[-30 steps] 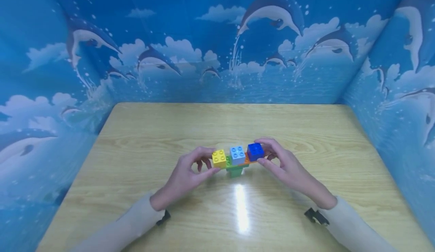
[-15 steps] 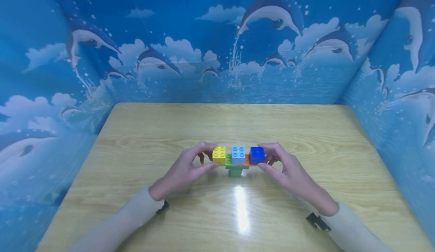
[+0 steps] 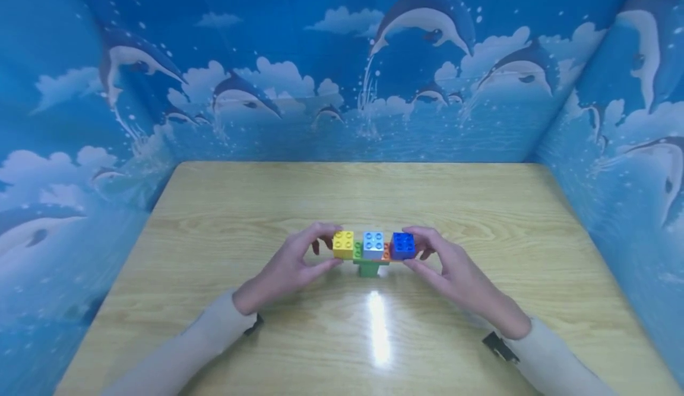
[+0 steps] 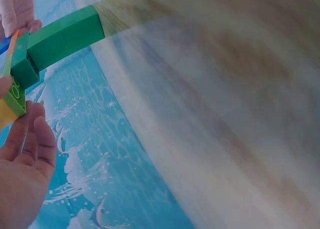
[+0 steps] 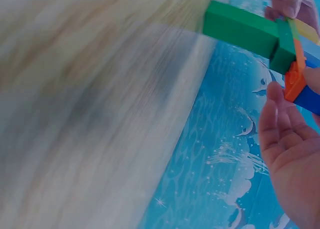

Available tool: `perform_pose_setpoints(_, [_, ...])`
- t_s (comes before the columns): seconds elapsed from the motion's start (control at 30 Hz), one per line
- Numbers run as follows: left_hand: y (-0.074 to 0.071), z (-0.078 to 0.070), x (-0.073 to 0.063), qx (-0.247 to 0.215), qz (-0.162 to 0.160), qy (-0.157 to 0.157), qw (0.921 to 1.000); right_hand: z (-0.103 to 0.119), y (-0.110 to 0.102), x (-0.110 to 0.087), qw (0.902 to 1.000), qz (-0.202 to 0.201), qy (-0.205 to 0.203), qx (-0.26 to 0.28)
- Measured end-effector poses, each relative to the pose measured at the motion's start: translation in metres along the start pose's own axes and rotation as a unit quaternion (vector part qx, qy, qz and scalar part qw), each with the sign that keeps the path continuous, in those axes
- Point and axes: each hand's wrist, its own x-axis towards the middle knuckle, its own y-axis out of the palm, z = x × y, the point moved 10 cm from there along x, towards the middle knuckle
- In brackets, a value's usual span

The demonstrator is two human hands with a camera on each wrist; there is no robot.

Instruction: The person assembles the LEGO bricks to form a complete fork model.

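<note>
A T-shaped toy brick build stands upright on the table, its green column (image 4: 65, 36) touching the wood. Across the top run a light green brick (image 3: 357, 250) and an orange brick (image 5: 295, 74). Three bricks sit in a row on these: yellow (image 3: 343, 246) at the left end, light blue (image 3: 373, 246) in the middle, dark blue (image 3: 403, 246) at the right end. My left hand (image 3: 291, 265) pinches the yellow end between thumb and fingers. At the other end, my right hand (image 3: 459, 271) holds the dark blue brick the same way.
The wooden table (image 3: 256, 194) spreads around the build, with a bright light reflection (image 3: 379, 330) in front. Blue dolphin-print curtains (image 3: 299, 105) close off the back and both sides. Dark straps (image 3: 500, 347) sit at the sleeve cuffs.
One second ago the top row was turned, with the dark blue end farther back; now it lies straight across. Both hands moved along with it and keep their hold. The last half second shows little change.
</note>
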Motion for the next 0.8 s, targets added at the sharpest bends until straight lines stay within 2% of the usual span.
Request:
perform_pose_setpoints(0.2, [0.0, -0.011, -0.002, 0.057, 0.002, 0.081, 0.9951, 0.01, 0.001, 0.001, 0.9957, -0.009, -0.065, -0.066])
perform_pose_setpoints(0.43, [-0.002, -0.017, -0.003, 0.11, -0.012, 0.154, 0.9819, 0.018, -0.001, 0.002, 0.9877, -0.04, -0.131, -0.076])
perform_pose_setpoints(0.6, [-0.005, -0.02, 0.001, 0.164, -0.019, 0.173, 0.971, 0.014, -0.001, 0.004, 0.9877, -0.048, -0.132, -0.07])
perform_pose_setpoints(0.67, [-0.005, -0.02, 0.002, 0.176, -0.02, 0.171, 0.9693, 0.011, -0.002, 0.005, 0.9886, -0.049, -0.124, -0.071])
perform_pose_setpoints(0.8, [-0.007, -0.014, 0.006, 0.157, -0.013, 0.152, 0.9758, 0.003, -0.001, 0.008, 0.9929, -0.044, -0.089, -0.065])
